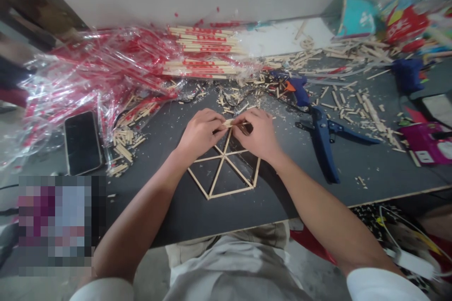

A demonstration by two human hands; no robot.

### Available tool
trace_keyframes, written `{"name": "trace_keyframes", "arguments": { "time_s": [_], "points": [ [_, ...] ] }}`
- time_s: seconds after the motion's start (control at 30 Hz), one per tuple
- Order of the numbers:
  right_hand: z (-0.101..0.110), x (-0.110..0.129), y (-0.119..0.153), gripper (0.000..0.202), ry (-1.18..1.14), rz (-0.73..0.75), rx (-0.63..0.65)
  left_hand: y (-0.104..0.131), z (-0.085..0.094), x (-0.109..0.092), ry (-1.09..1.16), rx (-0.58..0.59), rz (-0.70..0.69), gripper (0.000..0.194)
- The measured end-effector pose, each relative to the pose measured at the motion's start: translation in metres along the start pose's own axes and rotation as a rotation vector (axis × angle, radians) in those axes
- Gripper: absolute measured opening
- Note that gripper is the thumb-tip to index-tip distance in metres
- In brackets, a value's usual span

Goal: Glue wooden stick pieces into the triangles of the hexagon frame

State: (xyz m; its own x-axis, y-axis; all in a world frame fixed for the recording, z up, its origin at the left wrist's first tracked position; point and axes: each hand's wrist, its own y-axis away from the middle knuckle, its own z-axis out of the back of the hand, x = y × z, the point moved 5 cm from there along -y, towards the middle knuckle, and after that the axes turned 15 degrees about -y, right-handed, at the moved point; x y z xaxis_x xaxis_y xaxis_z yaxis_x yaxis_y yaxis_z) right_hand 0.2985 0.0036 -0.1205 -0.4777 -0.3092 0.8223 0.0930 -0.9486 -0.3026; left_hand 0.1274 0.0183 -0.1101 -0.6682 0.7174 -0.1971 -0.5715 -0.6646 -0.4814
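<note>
Stick frame, far edge partly hidden by both hands.

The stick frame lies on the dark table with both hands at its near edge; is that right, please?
Not quite: in the head view, the left hand and right hand are at the far edge of the stick frame on the dark table.

one left hand, one right hand, one spoked stick frame; one blue cutter, one teal carton
</note>
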Motion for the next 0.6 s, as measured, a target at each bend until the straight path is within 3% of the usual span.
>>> {"name": "trace_keyframes", "arguments": {
  "time_s": [0.6],
  "points": [
    [0.0022, -0.0003, -0.0085, 0.001, -0.002, -0.141, 0.068, 0.0024, -0.0026, -0.0065, -0.154, -0.026, -0.081, 0.022]
  ]
}}
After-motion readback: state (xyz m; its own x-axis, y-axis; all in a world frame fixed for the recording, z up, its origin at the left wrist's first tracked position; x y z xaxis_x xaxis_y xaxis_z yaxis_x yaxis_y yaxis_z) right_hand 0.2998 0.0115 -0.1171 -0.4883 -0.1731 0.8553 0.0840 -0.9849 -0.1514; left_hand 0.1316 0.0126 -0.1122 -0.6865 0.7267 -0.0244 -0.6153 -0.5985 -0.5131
